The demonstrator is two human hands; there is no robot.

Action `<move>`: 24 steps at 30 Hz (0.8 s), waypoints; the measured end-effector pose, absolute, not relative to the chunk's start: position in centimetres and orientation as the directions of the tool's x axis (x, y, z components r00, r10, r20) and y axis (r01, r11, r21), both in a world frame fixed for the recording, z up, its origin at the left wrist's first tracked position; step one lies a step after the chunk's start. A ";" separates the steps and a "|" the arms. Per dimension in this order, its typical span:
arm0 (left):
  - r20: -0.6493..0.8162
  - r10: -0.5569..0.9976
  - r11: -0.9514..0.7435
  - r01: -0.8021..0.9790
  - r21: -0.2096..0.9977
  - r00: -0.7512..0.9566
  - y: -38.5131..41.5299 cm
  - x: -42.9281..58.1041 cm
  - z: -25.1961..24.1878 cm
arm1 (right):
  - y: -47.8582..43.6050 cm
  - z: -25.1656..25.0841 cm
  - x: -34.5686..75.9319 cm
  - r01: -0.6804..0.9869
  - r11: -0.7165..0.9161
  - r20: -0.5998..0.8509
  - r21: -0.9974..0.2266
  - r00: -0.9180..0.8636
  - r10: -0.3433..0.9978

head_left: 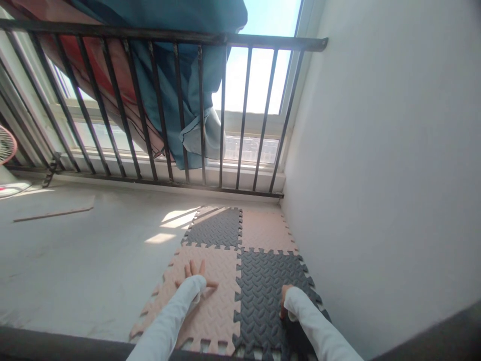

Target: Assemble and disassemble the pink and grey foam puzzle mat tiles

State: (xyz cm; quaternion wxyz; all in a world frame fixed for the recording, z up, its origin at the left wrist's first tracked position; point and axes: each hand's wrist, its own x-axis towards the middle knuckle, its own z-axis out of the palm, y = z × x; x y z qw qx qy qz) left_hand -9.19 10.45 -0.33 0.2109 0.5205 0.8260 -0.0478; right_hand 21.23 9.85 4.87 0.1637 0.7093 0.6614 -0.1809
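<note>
My left hand (pixel 196 275) lies with its fingers spread on a beige-pink foam mat tile (pixel 221 311). My right hand (pixel 285 300) rests on the dark grey foam tile (pixel 259 288) beside it; its fingers look curled in, partly hidden by the white sleeve, and nothing shows in them. Behind these lie another dark grey tile (pixel 216 229) and another pink tile (pixel 266 230). The tiles' toothed edges meet in a checkered block, with gaps showing along some outer edges.
A white wall (pixel 383 165) runs along the right. Black railing (pixel 158 115) stands before the window, with a blue and red cloth (pixel 176 95) draped behind it. A thin stick (pixel 52 215) lies on the pale floor (pixel 82 271). Part of a fan (pixel 6 145) shows far left.
</note>
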 end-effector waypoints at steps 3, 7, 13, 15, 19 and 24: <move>-0.347 0.874 0.415 0.894 0.167 -0.341 9.9 -9.6 -1.1 | 11.1 6.6 19.3 0.994 -0.094 -0.515 0.053 0.108 0.851; -0.315 0.888 0.400 0.901 0.169 -0.336 10.2 -9.6 -1.9 | 14.0 7.7 15.5 0.999 -0.003 -0.363 -0.052 -0.016 0.932; -0.374 0.826 0.488 0.867 0.099 -0.422 10.0 -8.5 -1.1 | 20.0 5.7 10.0 0.986 0.119 -0.200 -0.118 -0.141 0.969; -0.374 0.810 0.510 0.858 0.066 -0.453 10.0 -8.4 -1.5 | 21.5 5.1 8.7 0.980 0.164 -0.158 -0.113 -0.181 0.971; -0.276 0.837 0.498 0.867 0.029 -0.472 10.2 -8.4 -3.3 | 23.5 4.6 7.2 0.964 0.244 -0.134 -0.103 -0.256 0.957; -0.312 0.817 0.504 0.863 -0.024 -0.485 10.0 -8.1 -2.7 | 24.1 4.4 6.5 0.961 0.266 -0.087 -0.074 -0.271 0.958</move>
